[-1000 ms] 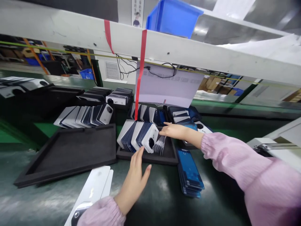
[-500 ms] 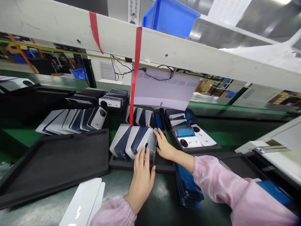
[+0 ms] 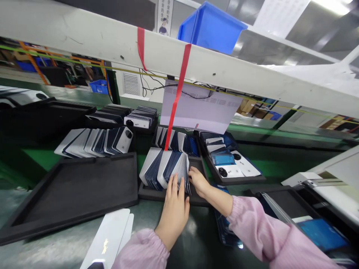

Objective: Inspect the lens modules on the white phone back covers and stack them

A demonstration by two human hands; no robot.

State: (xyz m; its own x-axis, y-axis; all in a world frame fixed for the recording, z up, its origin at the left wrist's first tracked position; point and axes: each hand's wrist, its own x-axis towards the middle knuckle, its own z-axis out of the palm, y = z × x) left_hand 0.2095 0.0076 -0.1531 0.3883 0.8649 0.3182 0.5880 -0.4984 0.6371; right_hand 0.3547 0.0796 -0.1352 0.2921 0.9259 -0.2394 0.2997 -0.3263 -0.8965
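A leaning row of white and dark blue phone back covers stands in a black foam tray in front of me. My left hand is open, its fingers stretched out and touching the front lower edges of the row. At the row's right end my right hand has its fingers bent and closed on the edge of the last covers; its fingertips are partly hidden. Two loose white covers lie on the bench left of my left forearm.
To the left is a large black tray, with another row of covers behind it. On the right a tray holds white covers with camera rings. Blue-filmed pieces lie below my right forearm. A white shelf beam with red tape crosses above.
My right hand has moved down from the top corner of the row's end to its right side, and its fingers are more bent. My left hand stays on the row. The view has shifted slightly.
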